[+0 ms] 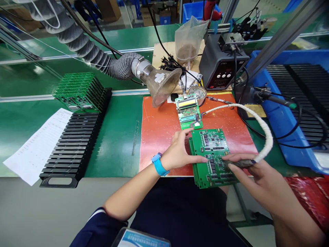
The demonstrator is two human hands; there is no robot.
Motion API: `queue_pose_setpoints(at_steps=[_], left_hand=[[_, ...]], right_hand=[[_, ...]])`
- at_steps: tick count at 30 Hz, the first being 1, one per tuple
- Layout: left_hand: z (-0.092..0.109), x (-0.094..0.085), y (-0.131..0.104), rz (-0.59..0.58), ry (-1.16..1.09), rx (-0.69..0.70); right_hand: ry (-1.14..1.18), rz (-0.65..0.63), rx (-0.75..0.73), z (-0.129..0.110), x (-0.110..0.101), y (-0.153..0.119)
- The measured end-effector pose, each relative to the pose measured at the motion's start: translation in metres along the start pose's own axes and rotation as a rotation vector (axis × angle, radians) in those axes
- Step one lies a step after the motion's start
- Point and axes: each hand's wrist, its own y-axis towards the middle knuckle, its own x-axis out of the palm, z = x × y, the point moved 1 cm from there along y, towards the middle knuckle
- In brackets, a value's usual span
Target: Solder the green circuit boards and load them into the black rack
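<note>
My left hand [177, 152], half open, grips the circuit boards [218, 150] at the red mat's [158, 137] near edge; my right hand [262, 176] pinches the cable end [241, 163] against them. I judge this a contact check, next calling for a look at the display board [189, 112] farther up the mat.

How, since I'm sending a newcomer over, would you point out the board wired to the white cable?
On the green bench lies an orange-red mat. Toward its far edge, just beyond the left hand, is a small green board. Unlike the nearer stacked boards, it carries a pale yellow display strip, a teal socket and wires to the white cable.
</note>
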Motion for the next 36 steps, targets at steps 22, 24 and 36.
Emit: queue_pose_setpoints(at_steps=[22, 24, 36], left_hand=[[0.011, -0.028, -0.037, 0.418, -0.572, -0.123], [-0.005, -0.049, -0.042, 0.536, -0.597, -0.158], [-0.050, -0.061, -0.061, 0.692, 0.727, 0.058]], right_hand=[[0.603, -0.007, 0.109, -0.020, -0.029, 0.044], [0.591, 0.055, 0.121, -0.015, -0.027, 0.051], [0.413, 0.175, 0.084, 0.002, 0.005, 0.070]])
